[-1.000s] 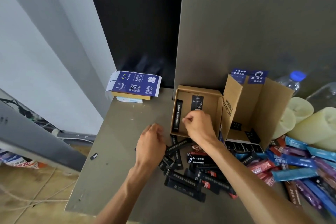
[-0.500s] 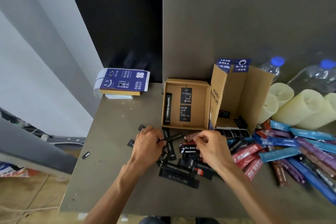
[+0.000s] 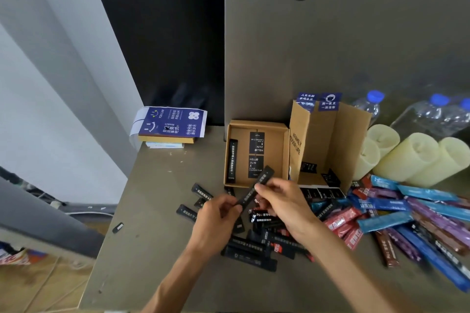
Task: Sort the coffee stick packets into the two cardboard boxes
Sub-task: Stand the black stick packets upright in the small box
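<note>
Left hand and right hand pinch 1 black packet, half-hiding pile.

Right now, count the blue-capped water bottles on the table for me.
3. One water bottle is behind the tall cardboard box; two more are at far right, behind the pale cylinders. Others may be hidden beyond the frame's right edge.

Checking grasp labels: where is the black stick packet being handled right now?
Head view, centre: the left hand and right hand hold the black stick packet tilted, its far end over the shallow cardboard box.
</note>
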Demonstrator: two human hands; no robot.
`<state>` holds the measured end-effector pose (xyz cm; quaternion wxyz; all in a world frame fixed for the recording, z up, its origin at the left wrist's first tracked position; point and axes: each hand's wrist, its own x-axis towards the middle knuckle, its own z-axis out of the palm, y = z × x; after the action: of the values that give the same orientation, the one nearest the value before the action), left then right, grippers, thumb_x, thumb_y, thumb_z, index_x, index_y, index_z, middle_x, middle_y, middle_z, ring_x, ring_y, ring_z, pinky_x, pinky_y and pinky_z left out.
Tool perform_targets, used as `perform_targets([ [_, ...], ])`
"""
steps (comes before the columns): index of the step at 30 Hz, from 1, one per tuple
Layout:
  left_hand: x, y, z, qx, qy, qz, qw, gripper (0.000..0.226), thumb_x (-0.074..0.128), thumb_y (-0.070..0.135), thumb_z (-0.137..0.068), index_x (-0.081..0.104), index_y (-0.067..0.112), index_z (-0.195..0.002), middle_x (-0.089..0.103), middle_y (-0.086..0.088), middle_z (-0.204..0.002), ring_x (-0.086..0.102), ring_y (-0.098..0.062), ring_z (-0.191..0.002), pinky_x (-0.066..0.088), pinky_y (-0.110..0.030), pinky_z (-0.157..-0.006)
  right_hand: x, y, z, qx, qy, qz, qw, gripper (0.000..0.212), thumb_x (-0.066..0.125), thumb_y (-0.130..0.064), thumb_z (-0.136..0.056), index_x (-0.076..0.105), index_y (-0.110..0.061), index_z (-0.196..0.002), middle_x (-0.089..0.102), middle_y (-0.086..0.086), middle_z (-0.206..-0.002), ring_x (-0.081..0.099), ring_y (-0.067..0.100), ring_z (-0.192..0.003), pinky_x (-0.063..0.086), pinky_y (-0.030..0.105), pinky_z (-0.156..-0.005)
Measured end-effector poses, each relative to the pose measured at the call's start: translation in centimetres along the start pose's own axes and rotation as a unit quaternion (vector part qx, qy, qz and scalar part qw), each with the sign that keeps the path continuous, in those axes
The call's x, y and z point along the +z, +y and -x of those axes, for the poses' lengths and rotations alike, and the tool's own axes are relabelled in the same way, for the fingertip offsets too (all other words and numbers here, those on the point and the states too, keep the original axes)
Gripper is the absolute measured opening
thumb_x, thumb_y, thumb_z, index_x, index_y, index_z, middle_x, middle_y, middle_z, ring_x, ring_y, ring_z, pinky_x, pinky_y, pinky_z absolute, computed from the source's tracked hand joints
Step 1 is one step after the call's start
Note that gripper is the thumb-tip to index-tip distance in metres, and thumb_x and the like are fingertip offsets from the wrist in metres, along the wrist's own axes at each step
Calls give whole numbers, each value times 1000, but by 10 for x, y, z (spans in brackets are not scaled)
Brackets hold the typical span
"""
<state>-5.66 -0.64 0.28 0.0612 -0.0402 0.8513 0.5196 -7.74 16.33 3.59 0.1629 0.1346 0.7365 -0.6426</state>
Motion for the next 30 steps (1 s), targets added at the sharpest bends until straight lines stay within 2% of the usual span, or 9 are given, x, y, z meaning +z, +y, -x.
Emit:
perform_targets([
  [2,-2,1,-6,-3,25,10,1000,12,67,19,-90,69,26,-81,68,5,-70,62,-8,-64,42,-11,-53,4,-5,-8,-10,-2,12,1000,12,68,-20,-94,71,-8,-91,70,8,-80,65,11,-67,48,23,-58],
  [5,-6,5,-19,0,24,6,1000,10,66,22,-91,70,27,-84,69,8,-71,62,-6,-65,42,-9,-54,11,-11,-22,-15,-3,87,996,13,66,-22,-95,71,-13,-88,73,8,-83,67,12,-71,52,27,-65],
  [9,-15,-2,-41,-11,62,-16,998,17,60,11,-94,68,25,-97,70,11,-81,63,0,-72,46,-7,-60,6,-37,-57,-51,54,220,973,14,58,-21,-100,67,-10,-99,70,3,-93,69,7,-75,45,11,-54],
  [13,-16,-4,-66,-38,64,-26,997,34,54,4,-92,60,17,-123,68,6,-106,64,-4,-91,47,-11,-76,12,-44,-93,-55,32,328,942,20,57,-17,-100,68,-2,-92,71,10,-98,71,19,-86,59,28,-73],
  [16,-12,-2,-74,-35,7,-11,999,40,53,6,-94,58,25,-130,69,11,-109,64,1,-92,53,-17,-79,19,-40,-108,-48,19,350,935,15,60,-16,-98,71,-5,-96,69,9,-104,71,21,-92,60,32,-81],
  [20,-12,-8,-77,-32,1,-12,999,49,55,3,-91,58,33,-129,70,15,-108,66,-2,-98,57,-33,-89,22,-33,-119,-16,4,365,931,16,64,-16,-96,72,-6,-105,71,8,-101,70,19,-92,60,36,-85],
  [24,-12,-10,-77,-29,1,-5,1000,50,54,0,-91,58,31,-130,70,13,-111,65,0,-96,54,-21,-82,21,-32,-123,-13,7,373,928,15,67,-22,-94,73,-8,-97,73,6,-94,70,17,-87,59,31,-79],
  [27,-13,-10,-76,-23,-1,3,1000,51,54,0,-92,56,32,-132,69,13,-112,65,1,-95,54,-21,-83,22,-30,-124,-16,18,370,929,16,67,-23,-94,72,-8,-96,72,5,-91,68,14,-84,55,26,-70],
  [30,-12,-11,-76,-18,0,3,1000,50,53,0,-93,56,32,-132,68,13,-112,63,4,-93,52,-19,-81,23,-27,-124,-22,20,372,928,15,65,-23,-95,71,-9,-95,70,4,-90,68,13,-83,52,24,-69],
])
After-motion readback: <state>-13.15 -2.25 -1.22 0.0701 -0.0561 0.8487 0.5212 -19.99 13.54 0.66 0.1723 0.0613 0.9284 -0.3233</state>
